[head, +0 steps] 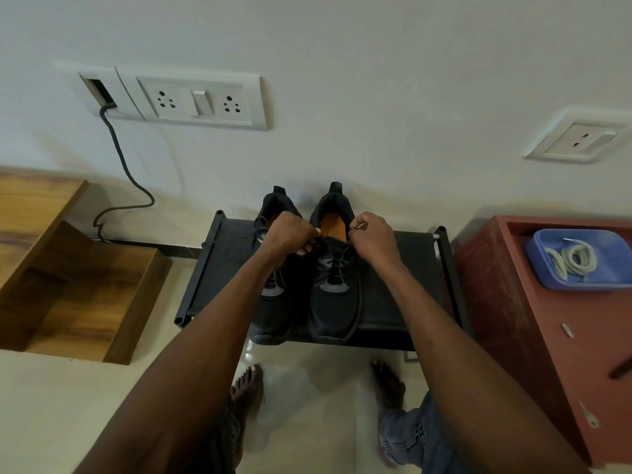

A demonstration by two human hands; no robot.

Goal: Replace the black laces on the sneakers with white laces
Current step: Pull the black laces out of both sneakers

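Observation:
Two black sneakers stand side by side on a low black rack (403, 295), toes toward me. The right sneaker (337, 302) has an orange insole and black laces (337, 265). The left sneaker (273, 302) lies partly under my left forearm. My left hand (290, 234) pinches the black lace at the top left of the right sneaker's tongue. My right hand (371, 236) pinches the lace end at the top right of the same shoe. White laces (573, 260) lie coiled in a blue tray (602, 282) on the red cabinet at the right.
A red cabinet (533, 319) stands right of the rack, a wooden stepped shelf (85, 285) to the left. The wall behind carries socket plates (198, 100) and a hanging black cable (119, 159). My bare feet (246, 388) rest on the pale tiled floor before the rack.

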